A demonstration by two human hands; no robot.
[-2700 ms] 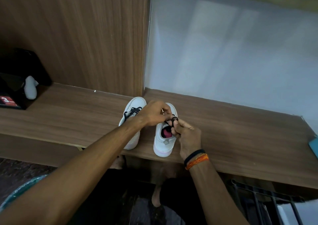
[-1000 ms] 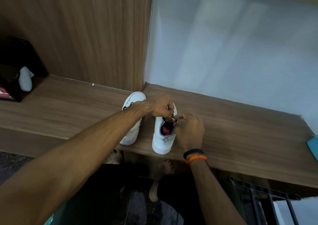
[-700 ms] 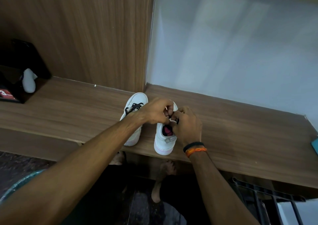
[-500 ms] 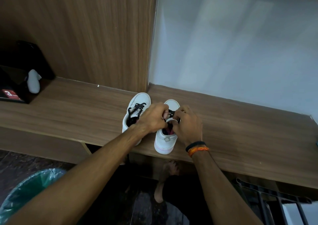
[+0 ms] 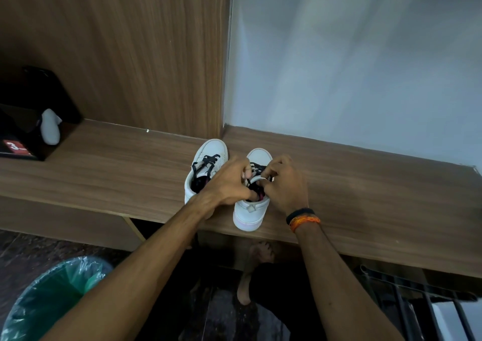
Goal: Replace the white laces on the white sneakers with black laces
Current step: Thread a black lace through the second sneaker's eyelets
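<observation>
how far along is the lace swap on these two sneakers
Done: the left sneaker already shows a black lace criss-crossed up its front. In hand: the left hand and right hand work the black lace at the right sneaker's top. Left: finishing that shoe; whether either is tied is hidden.

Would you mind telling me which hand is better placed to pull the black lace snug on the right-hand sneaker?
Probably the right hand: it pinches the black lace at the sneaker opening, while the left hand reaches across from the other side.
</observation>
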